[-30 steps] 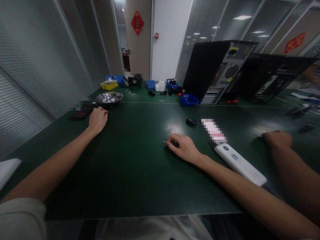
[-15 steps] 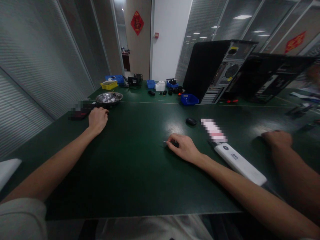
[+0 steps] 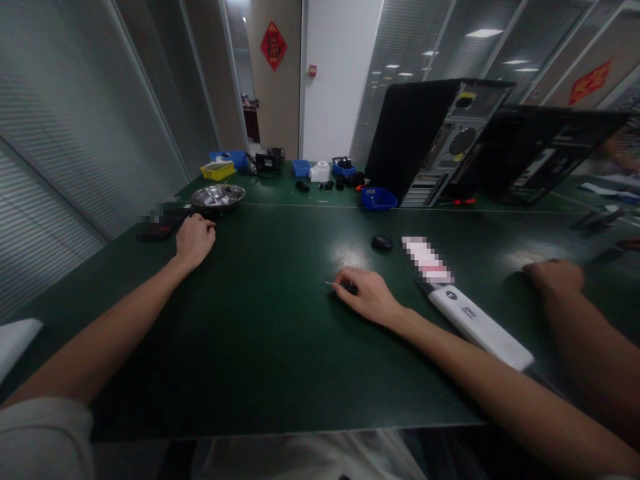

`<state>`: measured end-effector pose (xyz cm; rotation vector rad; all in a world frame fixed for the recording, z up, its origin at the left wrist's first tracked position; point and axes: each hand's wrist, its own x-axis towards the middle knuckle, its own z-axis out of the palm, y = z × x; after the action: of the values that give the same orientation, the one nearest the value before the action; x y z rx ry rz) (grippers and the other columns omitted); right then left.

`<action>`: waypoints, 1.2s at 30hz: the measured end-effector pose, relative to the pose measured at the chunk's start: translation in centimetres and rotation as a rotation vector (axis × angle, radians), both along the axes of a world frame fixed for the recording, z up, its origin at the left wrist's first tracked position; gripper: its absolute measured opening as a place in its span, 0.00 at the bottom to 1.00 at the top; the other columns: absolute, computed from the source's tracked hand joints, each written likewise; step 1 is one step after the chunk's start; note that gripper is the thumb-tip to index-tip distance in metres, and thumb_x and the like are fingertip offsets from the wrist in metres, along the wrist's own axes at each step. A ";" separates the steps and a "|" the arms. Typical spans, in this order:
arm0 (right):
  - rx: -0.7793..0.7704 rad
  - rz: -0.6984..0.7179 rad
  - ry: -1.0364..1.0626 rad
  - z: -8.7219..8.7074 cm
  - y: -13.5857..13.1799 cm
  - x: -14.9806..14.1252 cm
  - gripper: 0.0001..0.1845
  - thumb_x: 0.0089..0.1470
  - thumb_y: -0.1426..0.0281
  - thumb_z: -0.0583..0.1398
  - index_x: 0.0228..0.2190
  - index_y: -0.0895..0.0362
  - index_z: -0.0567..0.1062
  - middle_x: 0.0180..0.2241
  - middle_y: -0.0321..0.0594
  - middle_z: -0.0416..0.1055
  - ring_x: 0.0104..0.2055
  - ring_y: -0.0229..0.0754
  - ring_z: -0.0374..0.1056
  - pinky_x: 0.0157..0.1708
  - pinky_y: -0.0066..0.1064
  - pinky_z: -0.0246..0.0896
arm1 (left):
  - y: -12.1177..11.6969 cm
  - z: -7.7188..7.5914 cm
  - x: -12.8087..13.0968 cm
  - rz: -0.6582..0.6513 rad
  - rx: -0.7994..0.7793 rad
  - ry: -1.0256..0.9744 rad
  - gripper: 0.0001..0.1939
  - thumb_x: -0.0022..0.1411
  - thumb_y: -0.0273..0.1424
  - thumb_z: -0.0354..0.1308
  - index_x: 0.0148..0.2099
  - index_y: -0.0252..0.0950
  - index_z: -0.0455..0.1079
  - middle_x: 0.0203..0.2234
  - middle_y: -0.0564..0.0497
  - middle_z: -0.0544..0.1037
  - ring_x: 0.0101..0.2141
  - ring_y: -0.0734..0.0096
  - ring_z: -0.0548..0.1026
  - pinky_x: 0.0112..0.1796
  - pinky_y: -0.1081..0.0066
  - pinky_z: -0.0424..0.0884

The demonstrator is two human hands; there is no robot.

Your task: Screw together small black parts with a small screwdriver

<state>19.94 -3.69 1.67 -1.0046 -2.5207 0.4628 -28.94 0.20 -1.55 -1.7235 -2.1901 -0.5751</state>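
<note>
My left hand (image 3: 195,240) rests palm down on the green table (image 3: 225,347), its fingers loosely bent and seemingly holding nothing. Just beyond it stands a round steel dish (image 3: 219,197) with small pale pieces in it. A dark, partly pixelated phone-like object (image 3: 167,225) lies beside that hand on the left. Near the table's middle, my right hand (image 3: 363,290) is closed in a pinch. From its fingertips a thin metal piece (image 3: 329,283) pokes out to the left; the rest of it is hidden. A black computer mouse (image 3: 383,243) lies beyond this hand.
Right of my right forearm lies a white handheld device (image 3: 480,327) beside a pixelated pink item (image 3: 427,260). Another person's arm (image 3: 560,280) rests farther right. Black computer cases (image 3: 440,140) stand at the back right. A blue tray (image 3: 379,199) and a yellow tray (image 3: 217,171) sit at the back.
Both my hands stay in the same places. At the far right edge, a distant person's arm has shifted slightly.
</note>
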 end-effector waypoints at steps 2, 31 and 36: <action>0.000 -0.002 0.000 0.0 0.0 0.0 0.09 0.65 0.64 0.58 0.38 0.55 0.75 0.35 0.38 0.75 0.33 0.38 0.67 0.34 0.30 0.58 | 0.1 0.1 -0.1 0.003 -0.003 -0.035 0.20 0.67 0.34 0.48 0.50 0.31 0.78 0.47 0.37 0.75 0.48 0.48 0.72 0.51 0.54 0.70; 0.026 0.027 0.023 -0.2 0.1 0.1 0.08 0.64 0.64 0.58 0.37 0.54 0.75 0.33 0.37 0.74 0.32 0.38 0.67 0.34 0.31 0.57 | -4.6 2.8 19.0 -0.962 -0.314 -0.678 0.10 0.63 0.38 0.64 0.36 0.35 0.79 0.40 0.46 0.80 0.39 0.67 0.78 0.43 0.67 0.73; -0.021 0.138 0.052 0.4 -0.5 0.1 0.08 0.64 0.65 0.59 0.37 0.55 0.75 0.32 0.37 0.73 0.32 0.38 0.67 0.33 0.30 0.57 | -7.5 2.5 22.7 -1.081 -0.329 -0.659 0.09 0.64 0.36 0.64 0.39 0.35 0.77 0.38 0.48 0.79 0.36 0.70 0.75 0.38 0.71 0.69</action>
<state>20.02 -4.15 2.07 -0.8177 -2.5533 0.5489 -6.21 -7.29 0.97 -3.2463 -1.5002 -1.1888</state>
